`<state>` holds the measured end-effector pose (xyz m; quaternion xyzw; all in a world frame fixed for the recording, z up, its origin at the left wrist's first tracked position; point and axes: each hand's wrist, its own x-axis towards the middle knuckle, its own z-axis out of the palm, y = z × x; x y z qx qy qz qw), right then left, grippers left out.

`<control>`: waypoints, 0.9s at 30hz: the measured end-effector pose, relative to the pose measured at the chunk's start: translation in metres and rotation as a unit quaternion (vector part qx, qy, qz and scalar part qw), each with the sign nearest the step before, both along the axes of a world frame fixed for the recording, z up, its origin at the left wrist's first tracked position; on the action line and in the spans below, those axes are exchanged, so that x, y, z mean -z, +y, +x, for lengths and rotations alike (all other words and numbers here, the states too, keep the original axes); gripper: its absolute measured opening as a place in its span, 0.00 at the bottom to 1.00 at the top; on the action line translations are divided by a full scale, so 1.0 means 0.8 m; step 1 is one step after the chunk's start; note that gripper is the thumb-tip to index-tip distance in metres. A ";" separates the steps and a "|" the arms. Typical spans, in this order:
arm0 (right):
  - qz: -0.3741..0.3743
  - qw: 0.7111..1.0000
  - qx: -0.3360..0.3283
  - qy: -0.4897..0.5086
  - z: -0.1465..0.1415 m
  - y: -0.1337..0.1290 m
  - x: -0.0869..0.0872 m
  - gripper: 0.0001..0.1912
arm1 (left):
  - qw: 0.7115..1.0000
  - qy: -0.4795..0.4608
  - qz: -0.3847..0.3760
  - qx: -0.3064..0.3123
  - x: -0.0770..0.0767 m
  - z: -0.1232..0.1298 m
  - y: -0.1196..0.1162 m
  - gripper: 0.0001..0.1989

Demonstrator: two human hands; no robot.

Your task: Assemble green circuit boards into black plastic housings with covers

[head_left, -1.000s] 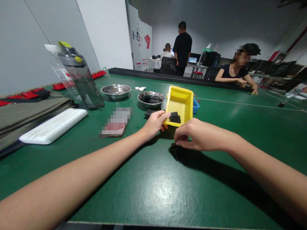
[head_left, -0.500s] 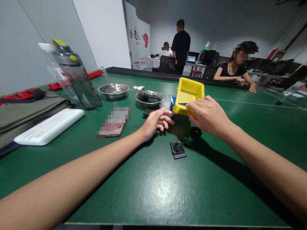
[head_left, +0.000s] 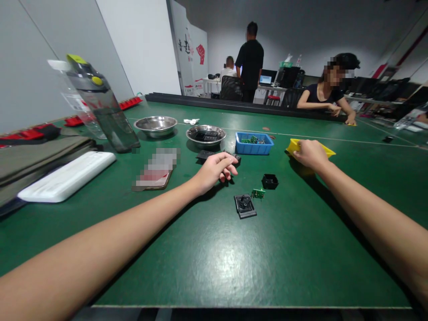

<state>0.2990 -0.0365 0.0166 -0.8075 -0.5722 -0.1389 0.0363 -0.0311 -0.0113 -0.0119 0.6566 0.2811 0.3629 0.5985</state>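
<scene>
My right hand (head_left: 310, 155) grips the yellow bin (head_left: 294, 146) by its near side, at the right of the parts. Fingers loosely curled and apart, my left hand (head_left: 219, 171) holds nothing and rests beside black parts (head_left: 205, 156) partly hidden behind it. Between the hands stands a blue bin (head_left: 254, 147) with green circuit boards in it. Nearer to me lie a small black housing (head_left: 269, 181), a green circuit board (head_left: 258, 193) and a square black part (head_left: 245, 205).
Two metal bowls (head_left: 156, 126) (head_left: 206, 136) stand behind my left hand, the right one holding black parts. At left are a phone (head_left: 157, 171), a white slab (head_left: 68, 177), bottles (head_left: 110, 111) and a bag (head_left: 40, 165). A person (head_left: 329, 96) sits across the table.
My right hand has moved right and down with the yellow bin, uncovering the blue bin and the black housing. My left hand has barely moved.
</scene>
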 end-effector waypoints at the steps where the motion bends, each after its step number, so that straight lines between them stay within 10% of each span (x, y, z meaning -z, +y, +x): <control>1: 0.019 1.000 -0.012 0.003 -0.002 -0.001 0.004 0.18 | 1.000 0.008 0.010 0.001 0.000 0.000 -0.001 0.17; 8: 0.196 0.957 -0.209 0.050 -0.033 -0.034 0.034 0.20 | 0.959 0.142 0.243 -0.004 0.003 -0.004 -0.005 0.08; 13: 0.088 0.874 -0.422 0.223 -0.062 -0.070 0.043 0.20 | 0.925 0.200 0.323 0.014 0.002 -0.002 -0.009 0.08; 18: 0.041 0.883 -0.410 0.225 -0.078 -0.085 0.041 0.18 | 0.902 0.227 0.367 0.024 0.002 0.004 -0.013 0.08; 27: 0.179 0.860 -0.401 0.262 -0.129 -0.071 0.046 0.16 | 0.884 0.214 0.413 0.045 0.000 0.010 -0.020 0.29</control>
